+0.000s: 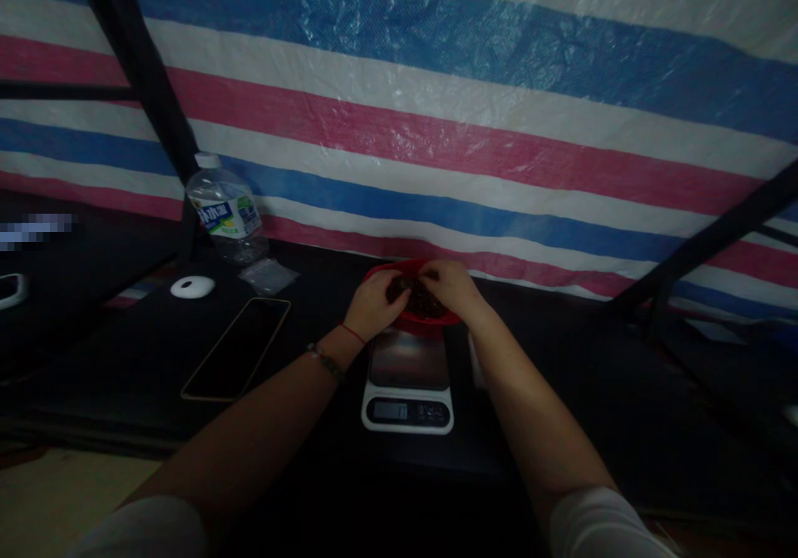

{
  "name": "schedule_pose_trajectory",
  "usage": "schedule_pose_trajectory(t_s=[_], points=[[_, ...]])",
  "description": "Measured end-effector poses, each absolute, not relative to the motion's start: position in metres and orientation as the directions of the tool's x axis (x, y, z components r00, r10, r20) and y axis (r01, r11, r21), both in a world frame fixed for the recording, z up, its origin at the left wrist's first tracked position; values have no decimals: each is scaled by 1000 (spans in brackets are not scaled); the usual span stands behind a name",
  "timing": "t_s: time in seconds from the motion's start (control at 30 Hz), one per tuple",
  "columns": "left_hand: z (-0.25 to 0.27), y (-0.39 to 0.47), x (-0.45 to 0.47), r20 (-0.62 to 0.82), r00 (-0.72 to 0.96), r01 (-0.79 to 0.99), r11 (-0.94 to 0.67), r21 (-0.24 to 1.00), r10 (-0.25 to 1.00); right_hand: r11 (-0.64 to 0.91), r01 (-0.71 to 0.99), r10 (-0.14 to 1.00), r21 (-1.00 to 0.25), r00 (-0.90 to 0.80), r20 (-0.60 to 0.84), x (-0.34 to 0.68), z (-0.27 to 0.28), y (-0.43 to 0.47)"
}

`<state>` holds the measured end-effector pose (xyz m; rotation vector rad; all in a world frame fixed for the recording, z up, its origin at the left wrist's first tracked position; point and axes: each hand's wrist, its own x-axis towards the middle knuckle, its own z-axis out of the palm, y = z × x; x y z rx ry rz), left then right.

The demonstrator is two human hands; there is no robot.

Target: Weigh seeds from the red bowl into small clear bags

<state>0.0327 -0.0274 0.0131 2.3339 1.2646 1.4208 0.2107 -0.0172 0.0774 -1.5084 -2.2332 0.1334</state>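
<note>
A red bowl holds a heap of small dark brown pieces, too dim to name exactly. My left hand reaches in over its left side, thumb and fingers closed together around some dark bits I cannot make out. From the right, my right hand dips in with bent fingers, their tips pinched among the pieces; what they grip is hidden. Just in front of the bowl is a white digital scale with a metal top and a lit display. Whether the bowl rests partly on the scale is unclear.
On the black table to the left lie a phone, a white oval device and a small clear bag. Behind them stands a plastic bottle. A striped tarp and dark metal bars close off the back.
</note>
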Motion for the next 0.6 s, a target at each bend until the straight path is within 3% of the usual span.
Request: schedule_pose_trajectory(t_s=[0.23, 0.6], points=[[14, -28, 33, 620, 228, 590, -613, 525, 750, 525, 777, 831, -347, -380, 407, 201, 81, -25], [16, -30, 34, 623, 246, 562, -633, 532, 742, 562, 765, 811, -314, -436, 390, 195, 82, -30]])
